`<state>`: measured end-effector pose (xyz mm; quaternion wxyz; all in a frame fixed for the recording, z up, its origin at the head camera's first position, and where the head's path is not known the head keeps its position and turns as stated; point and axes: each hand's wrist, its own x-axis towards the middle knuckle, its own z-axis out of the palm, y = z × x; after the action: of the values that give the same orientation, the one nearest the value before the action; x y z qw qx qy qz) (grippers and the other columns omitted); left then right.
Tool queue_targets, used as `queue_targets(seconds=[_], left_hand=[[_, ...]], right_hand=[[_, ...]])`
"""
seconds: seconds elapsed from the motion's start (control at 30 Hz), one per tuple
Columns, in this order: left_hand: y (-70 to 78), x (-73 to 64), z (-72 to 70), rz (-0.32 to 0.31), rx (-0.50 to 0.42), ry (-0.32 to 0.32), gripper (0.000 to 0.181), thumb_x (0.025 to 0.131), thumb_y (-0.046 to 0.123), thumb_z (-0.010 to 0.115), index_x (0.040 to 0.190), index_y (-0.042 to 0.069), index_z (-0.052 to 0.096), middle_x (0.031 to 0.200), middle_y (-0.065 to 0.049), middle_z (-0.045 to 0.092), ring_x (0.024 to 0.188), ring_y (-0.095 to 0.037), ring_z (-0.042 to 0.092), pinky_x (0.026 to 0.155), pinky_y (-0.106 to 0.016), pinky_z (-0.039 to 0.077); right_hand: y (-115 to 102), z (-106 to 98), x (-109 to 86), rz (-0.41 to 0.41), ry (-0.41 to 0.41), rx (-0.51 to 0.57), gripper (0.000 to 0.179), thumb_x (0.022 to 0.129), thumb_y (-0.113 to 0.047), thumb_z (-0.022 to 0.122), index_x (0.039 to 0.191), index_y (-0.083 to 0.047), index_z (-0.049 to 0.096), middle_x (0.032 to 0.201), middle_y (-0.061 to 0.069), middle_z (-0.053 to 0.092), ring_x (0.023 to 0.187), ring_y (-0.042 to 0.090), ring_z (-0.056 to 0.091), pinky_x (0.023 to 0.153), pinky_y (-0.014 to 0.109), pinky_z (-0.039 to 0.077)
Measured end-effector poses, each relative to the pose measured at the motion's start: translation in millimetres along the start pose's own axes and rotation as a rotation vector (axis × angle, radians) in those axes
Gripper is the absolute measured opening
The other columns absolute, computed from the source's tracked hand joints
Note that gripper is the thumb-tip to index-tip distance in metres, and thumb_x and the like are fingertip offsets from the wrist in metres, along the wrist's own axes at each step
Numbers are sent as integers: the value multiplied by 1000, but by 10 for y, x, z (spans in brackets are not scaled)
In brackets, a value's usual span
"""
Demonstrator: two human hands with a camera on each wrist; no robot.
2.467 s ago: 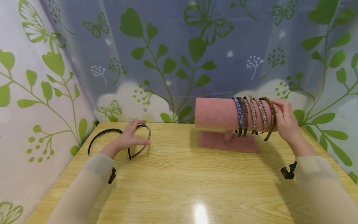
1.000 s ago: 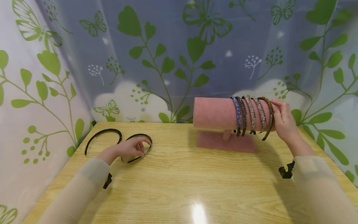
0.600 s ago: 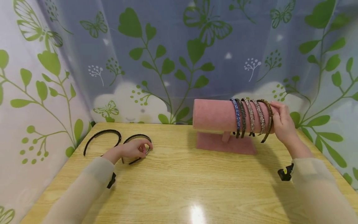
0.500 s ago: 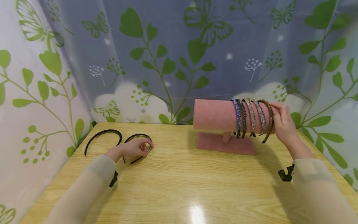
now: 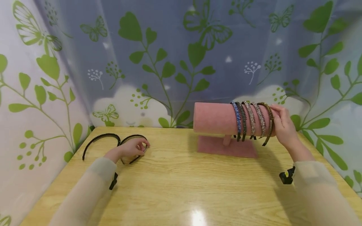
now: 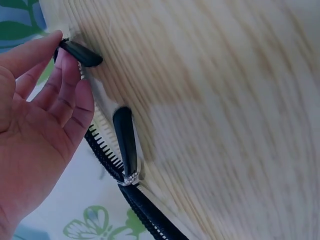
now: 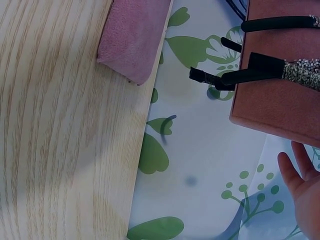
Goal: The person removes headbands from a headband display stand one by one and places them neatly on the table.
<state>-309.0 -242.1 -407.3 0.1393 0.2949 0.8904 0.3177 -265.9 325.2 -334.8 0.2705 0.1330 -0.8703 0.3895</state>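
Note:
My left hand [image 5: 130, 148] pinches one black toothed headband [image 5: 135, 137] at the left of the table; in the left wrist view the fingertips are on its black end [image 6: 82, 53]. Right beside it, to the left, lies another black toothed headband [image 5: 99, 137]. At the right, a pink velvety headband stand [image 5: 215, 117] has several glittery headbands around its roll, among them a blue one [image 5: 237, 117] and a gold-brown one [image 5: 270, 122] nearest the end. My right hand [image 5: 285, 127] holds the roll's right end, fingers over the top; two fingers [image 7: 295, 170] show below the end in the right wrist view.
The pale wooden table [image 5: 175, 182] meets a curtain [image 5: 169, 62] printed with leaves and butterflies at the back and both sides. The stand's flat pink base [image 5: 226, 150] sits near the back edge. A black wrist camera [image 5: 287, 176] is on the right sleeve.
My left hand has gone from spread fingers around the tilted headband to a pinch; the headband is lower and has shifted slightly left against the other one. The right hand stays on the stand.

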Motion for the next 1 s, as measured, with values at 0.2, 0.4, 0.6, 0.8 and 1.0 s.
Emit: queue_targets(seconds=[0.2, 0.4, 0.6, 0.8, 1.0], left_hand=[[4, -33, -52, 15, -22, 14, 29, 87, -8, 64, 115, -7, 58, 84, -10, 59, 79, -22, 58, 74, -38, 50], [83, -45, -64, 13, -28, 24, 34, 92, -1, 61, 125, -5, 54, 92, -14, 56, 74, -21, 54, 65, -35, 47], [446, 146, -34, 45, -41, 99, 38, 96, 13, 62, 133, 7, 53, 105, -14, 55, 81, -23, 55, 69, -37, 46], [1067, 431, -20, 119, -76, 238, 39, 96, 23, 65, 133, 13, 55, 112, -7, 55, 90, -21, 53, 72, -37, 46], [1645, 689, -36, 238, -110, 334, 34, 96, 24, 65, 127, 13, 58, 108, -7, 54, 88, -25, 51, 71, -37, 43]], right_hand=[[-6, 15, 1, 9, 5, 6, 41, 107, -19, 28, 140, 2, 36, 144, 27, 32, 135, 48, 27, 113, 51, 16], [-34, 30, 1, 6, 6, 9, 40, 107, -20, 30, 138, 4, 39, 143, 26, 35, 135, 46, 28, 114, 46, 16], [-62, -11, 16, 6, 7, 10, 39, 107, -21, 33, 135, 4, 44, 142, 26, 38, 134, 45, 30, 114, 40, 17], [-44, -44, 27, -12, 18, 19, 38, 106, -19, 35, 134, 5, 45, 139, 26, 40, 134, 40, 32, 113, 32, 18], [-42, -53, 24, -10, 8, 25, 38, 106, -19, 34, 133, 6, 44, 139, 26, 39, 132, 42, 32, 112, 34, 19]])
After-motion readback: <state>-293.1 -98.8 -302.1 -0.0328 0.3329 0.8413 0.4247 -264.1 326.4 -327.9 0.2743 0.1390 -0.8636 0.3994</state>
